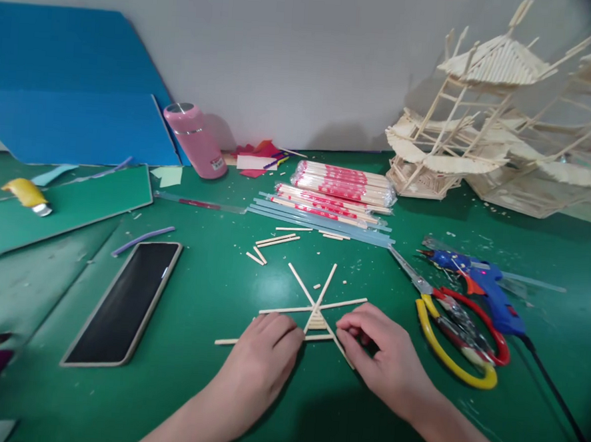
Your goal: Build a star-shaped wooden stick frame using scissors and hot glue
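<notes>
A small frame of crossed wooden sticks (315, 307) lies flat on the green table (205, 389), with short sticks laid as a ladder inside the crossing. My left hand (261, 359) rests on the frame's left side, fingers curled over the lower long stick. My right hand (382, 356) presses the right side, thumb and forefinger pinching at the diagonal stick near the crossing. Both hands touch the frame on the table.
Packs of chopsticks (342, 184) and loose cut sticks (274, 241) lie behind. Pliers with yellow and red handles (456, 327) and a blue glue gun (486, 286) sit right. A phone (125, 300) lies left; a pink bottle (195, 138), blue boards and stick pagoda models (482, 112) stand at the back.
</notes>
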The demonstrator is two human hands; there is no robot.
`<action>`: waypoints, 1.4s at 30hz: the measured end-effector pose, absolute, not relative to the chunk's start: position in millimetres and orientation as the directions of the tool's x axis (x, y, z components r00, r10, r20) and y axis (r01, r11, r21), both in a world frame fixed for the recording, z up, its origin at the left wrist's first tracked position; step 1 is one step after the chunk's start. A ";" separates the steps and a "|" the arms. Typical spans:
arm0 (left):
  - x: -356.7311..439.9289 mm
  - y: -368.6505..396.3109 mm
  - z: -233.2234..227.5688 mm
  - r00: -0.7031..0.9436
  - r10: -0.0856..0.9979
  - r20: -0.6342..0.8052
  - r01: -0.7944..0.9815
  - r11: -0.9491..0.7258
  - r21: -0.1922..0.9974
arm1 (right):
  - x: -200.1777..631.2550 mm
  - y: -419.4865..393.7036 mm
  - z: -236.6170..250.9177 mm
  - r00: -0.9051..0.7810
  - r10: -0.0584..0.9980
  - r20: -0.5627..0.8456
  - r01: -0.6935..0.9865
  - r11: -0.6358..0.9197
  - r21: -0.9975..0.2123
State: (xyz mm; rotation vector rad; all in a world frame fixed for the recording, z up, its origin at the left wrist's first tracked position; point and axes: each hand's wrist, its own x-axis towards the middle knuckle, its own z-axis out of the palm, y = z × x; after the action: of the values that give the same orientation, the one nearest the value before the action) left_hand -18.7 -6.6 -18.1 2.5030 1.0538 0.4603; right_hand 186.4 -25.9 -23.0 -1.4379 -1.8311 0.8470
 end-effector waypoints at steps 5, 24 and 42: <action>-17.9 -3.7 -21.8 0.631 0.759 0.161 0.618 -0.618 0.486 | 185.9 -25.7 -24.9 -0.241 0.966 0.095 0.625 0.229 -0.747; -27.3 -7.4 -28.6 0.562 0.761 0.324 0.552 -0.637 0.538 | 237.4 -39.9 -4.6 0.222 0.893 0.392 0.859 0.011 -0.511; -7.0 -9.3 32.5 0.184 0.970 0.159 0.441 -0.226 0.869 | 302.7 -52.9 -10.9 0.319 0.936 -0.149 0.910 -0.347 -0.227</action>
State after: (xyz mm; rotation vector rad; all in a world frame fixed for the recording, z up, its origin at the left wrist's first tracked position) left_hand -7.0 -9.3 32.5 1.7763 1.3326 0.9804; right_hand 302.7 -52.9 -10.9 -2.4677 -1.7331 0.3873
